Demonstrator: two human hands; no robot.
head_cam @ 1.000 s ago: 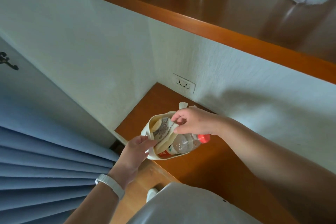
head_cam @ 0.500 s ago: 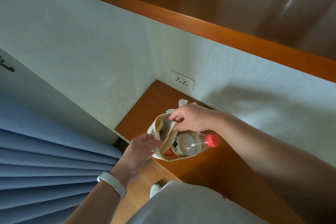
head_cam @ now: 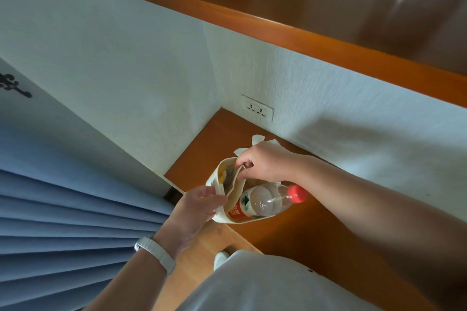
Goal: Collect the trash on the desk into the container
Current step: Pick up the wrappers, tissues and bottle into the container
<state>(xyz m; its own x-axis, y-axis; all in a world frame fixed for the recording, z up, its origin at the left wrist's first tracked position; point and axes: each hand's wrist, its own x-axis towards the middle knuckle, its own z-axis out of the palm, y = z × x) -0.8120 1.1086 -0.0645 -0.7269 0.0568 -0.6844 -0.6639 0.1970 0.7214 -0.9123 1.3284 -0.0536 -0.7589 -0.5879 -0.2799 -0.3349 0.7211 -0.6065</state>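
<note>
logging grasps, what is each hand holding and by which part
Left hand grips the cream bag by its near rim; right hand pinches the wrapper by its top edge at the bag's mouth, perhaps fabric too.

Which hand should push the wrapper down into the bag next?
Right. The right hand pinches the wrapper at the bag's mouth, so it can press straight down; the left hand holds the rim open.
</note>
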